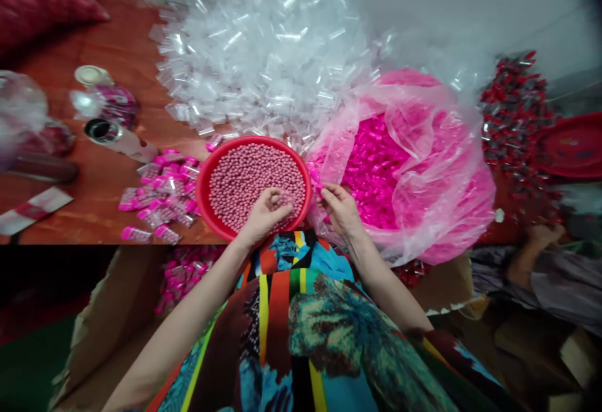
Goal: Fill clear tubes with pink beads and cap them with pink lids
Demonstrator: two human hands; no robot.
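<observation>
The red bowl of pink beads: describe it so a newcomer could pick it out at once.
On the brown wooden table, look just in front of the heap of clear plastic bags, left of the big pink plastic sack. The red bowl sits at the near edge, with the left hand in it. Only it is round, red-rimmed and filled with small dull-pink beads.

a round red plastic basin (pixel 205 181) sat at the near edge of the brown table, filled almost level with small pale pink beads (pixel 249 177). the left hand (pixel 264 214) rested on the beads at the basin's near right side, fingers curled over what looked like a small clear packet; it was too blurred to tell more. the right hand (pixel 339 208) pinched a small bright pink cap (pixel 316 177) just beside the basin's right rim, at the mouth of a large pink plastic bag (pixel 423 148) heaped with the same caps.
</observation>
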